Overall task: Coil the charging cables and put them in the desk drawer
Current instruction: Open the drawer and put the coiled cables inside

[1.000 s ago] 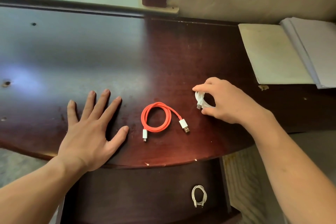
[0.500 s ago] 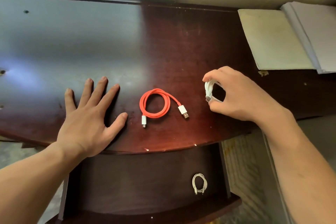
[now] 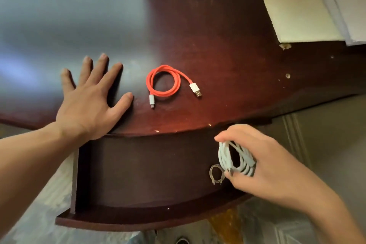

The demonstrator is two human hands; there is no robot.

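Observation:
A coiled white cable (image 3: 235, 159) is gripped in my right hand (image 3: 263, 166), which hovers over the right part of the open drawer (image 3: 138, 216). Just left of that hand, a small coiled grey-white cable (image 3: 215, 174) lies on the drawer bottom, partly hidden by my fingers. A red cable (image 3: 164, 81) with white plugs lies coiled on the dark wooden desk (image 3: 217, 35) near its front edge. My left hand (image 3: 89, 103) rests flat on the desk with fingers spread, left of the red cable.
An open notebook and a stack of papers (image 3: 309, 4) lie at the desk's back right. The drawer's curved front sticks out toward me. Pale floor shows on both sides of the drawer.
My right hand has carried the white coil off the desk top and down over the open drawer. The view tilted downward. My left hand stays flat on the desk.

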